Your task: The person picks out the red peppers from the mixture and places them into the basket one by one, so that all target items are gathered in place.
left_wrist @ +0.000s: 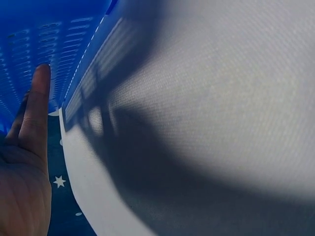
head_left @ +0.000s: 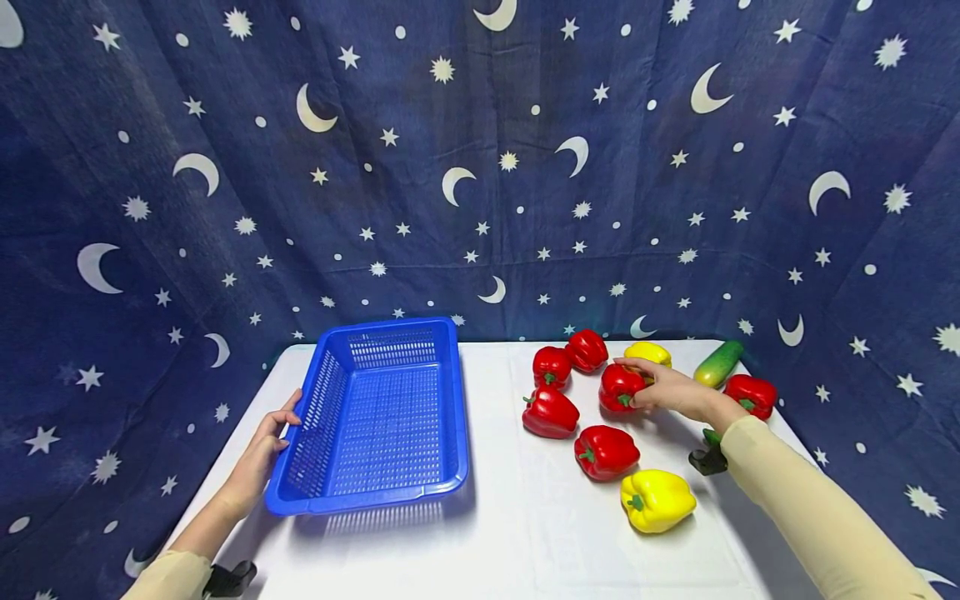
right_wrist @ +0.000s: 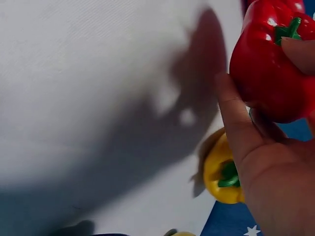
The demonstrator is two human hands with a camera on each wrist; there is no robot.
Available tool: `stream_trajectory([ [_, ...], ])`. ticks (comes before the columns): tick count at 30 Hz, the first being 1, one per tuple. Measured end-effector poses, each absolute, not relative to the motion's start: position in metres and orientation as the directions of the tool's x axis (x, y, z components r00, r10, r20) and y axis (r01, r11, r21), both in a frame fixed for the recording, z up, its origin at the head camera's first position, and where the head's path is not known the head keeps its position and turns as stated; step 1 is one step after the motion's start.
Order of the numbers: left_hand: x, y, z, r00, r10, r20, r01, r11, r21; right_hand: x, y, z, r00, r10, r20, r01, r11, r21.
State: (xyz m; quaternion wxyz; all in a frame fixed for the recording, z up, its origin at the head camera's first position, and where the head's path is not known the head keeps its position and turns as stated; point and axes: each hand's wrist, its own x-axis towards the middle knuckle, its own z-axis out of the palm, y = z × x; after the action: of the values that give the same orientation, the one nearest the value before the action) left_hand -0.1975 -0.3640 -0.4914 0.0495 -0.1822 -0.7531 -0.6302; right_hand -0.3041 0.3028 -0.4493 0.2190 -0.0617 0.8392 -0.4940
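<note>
In the head view my right hand [head_left: 675, 393] grips a red bell pepper [head_left: 618, 388] between thumb and fingers. The right wrist view shows the thumb by its green stem and a straighter finger along its side; its shadow falls on the white cloth. A yellow bell pepper [head_left: 648, 354] lies just behind that hand. On the left, my left hand [head_left: 258, 462] touches the outer left side of a blue plastic basket [head_left: 455, 417], near its rim. One straight finger [left_wrist: 37, 108] rests against the slotted wall in the left wrist view. No vegetables show inside the basket.
Several more red bell peppers [head_left: 551, 412] lie on the white table [head_left: 517, 525] between basket and right arm. Nearer is another yellow bell pepper [head_left: 657, 501]. A cucumber [head_left: 718, 363] and a red pepper [head_left: 751, 396] lie at the far right. Starry blue cloth [head_left: 480, 233] encloses the table.
</note>
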Motion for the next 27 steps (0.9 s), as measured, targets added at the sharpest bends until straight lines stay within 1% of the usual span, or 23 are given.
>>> stream_trajectory([
  [3,-0.197,-0.364,-0.492,-0.931,0.208,0.3,0.333,0.144,0.932,-0.303,0.302,-0.443,-0.903,-0.333,-0.271,0.07,0.51,-0.857],
  [7,-0.197,-0.364,-0.492,-0.93,0.208,0.304,0.334,0.132,0.933,-0.302,0.299,-0.436,-0.906,-0.348,-0.242,0.045,0.487,-0.872],
  [14,-0.198,-0.363,-0.493,-0.919,0.211,0.334,0.362,0.11,0.926,-0.3,0.289,-0.422,-0.902,-0.386,-0.191,-0.016,0.473,-0.881],
  [20,-0.198,-0.363,-0.493,-0.917,0.212,0.339,0.368,0.113,0.923,-0.302,0.281,-0.411,-0.899,-0.402,-0.171,-0.027,0.441,-0.897],
  [27,-0.197,-0.362,-0.492,-0.914,0.212,0.345,0.37,0.092,0.924,-0.303,0.272,-0.399,-0.902,-0.399,-0.163,-0.047,0.466,-0.883],
])
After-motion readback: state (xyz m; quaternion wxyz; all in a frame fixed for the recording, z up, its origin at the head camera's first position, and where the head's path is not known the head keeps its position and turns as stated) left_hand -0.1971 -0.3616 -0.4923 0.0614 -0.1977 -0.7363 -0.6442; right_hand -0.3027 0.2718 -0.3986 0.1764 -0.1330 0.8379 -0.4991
